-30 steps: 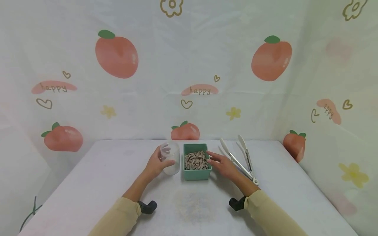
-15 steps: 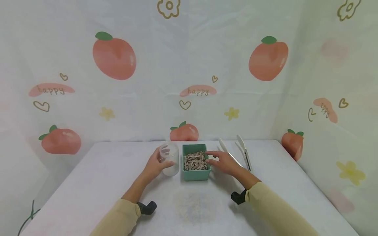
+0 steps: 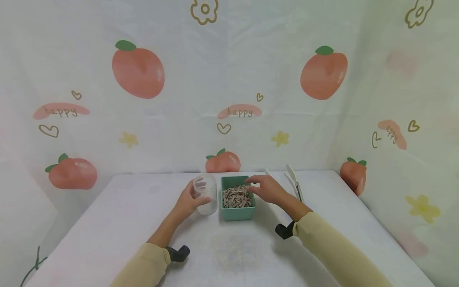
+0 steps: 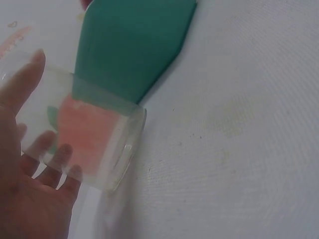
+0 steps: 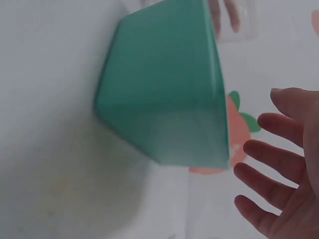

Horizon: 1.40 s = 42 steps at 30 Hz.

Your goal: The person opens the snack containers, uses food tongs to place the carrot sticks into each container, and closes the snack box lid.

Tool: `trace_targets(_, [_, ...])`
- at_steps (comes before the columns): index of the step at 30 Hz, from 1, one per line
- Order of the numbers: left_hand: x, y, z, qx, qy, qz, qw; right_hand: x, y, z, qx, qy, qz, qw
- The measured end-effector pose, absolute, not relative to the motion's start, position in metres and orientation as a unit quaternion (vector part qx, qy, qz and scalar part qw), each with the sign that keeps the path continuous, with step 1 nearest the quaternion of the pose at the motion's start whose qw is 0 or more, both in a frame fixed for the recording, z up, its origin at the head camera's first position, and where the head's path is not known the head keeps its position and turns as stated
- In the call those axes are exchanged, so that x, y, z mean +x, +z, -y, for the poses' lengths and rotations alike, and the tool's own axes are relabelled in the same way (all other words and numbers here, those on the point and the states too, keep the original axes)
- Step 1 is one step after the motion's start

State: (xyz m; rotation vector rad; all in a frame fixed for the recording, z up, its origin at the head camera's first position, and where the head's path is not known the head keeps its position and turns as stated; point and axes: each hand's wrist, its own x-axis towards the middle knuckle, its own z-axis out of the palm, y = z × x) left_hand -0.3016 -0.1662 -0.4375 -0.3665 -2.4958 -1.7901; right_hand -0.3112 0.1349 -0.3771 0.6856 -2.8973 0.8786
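The clear jar (image 3: 210, 189) is being gripped by the left hand (image 3: 187, 202) below mid-frame, while the right hand (image 3: 268, 189), fingers loose, is hovering by the green box (image 3: 238, 214).

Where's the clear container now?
Head view, slightly left of centre: the clear container is gripped by the left hand, just left of the green box.
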Motion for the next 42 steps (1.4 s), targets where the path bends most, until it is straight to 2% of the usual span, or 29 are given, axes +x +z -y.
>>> trace_targets(17, [-0.300,-0.438,0.168,-0.117,-0.581,0.805,0.030,-0.311,-0.374,-0.073,0.249,0.342,0.901,0.103])
trace_targets(27, [-0.301,-0.442,0.168,-0.146,-0.586,0.796,0.040,-0.305,-0.374,-0.042,0.270,0.373,0.883,0.088])
trace_targets(34, [-0.292,-0.432,0.163,-0.127,-0.578,0.806,0.027,-0.302,-0.376,-0.034,0.260,0.361,0.892,0.079])
trace_targets(39, [-0.280,-0.417,0.159,-0.146,-0.571,0.807,0.031,-0.303,-0.384,-0.029,0.248,0.363,0.894,0.082])
trace_targets(42, [-0.286,-0.424,0.161,-0.147,-0.570,0.808,0.036,-0.304,-0.385,-0.025,0.246,0.369,0.891,0.094])
